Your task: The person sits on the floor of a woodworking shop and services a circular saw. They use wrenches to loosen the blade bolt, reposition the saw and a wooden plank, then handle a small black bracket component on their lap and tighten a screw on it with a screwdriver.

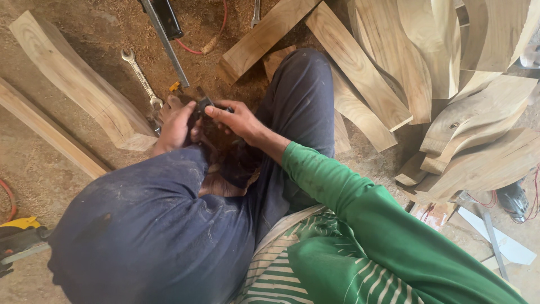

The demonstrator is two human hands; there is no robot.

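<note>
Where sawdust floor spreads, hands grip dark tool.

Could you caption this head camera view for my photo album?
Seated on a sawdust floor, both hands grip a small dark tool beside a wrench and curved wooden pieces.

Both hands meet low between the bent knees, left hand curled, right hand closed in a fingertip grip.

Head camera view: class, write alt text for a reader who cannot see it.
Seen from above, a seated person's two hands, left hand and right hand, grip a small dark tool over their knees. A wrench lies on the sawdust-covered floor, with curved wooden pieces stacked to the right.
</note>
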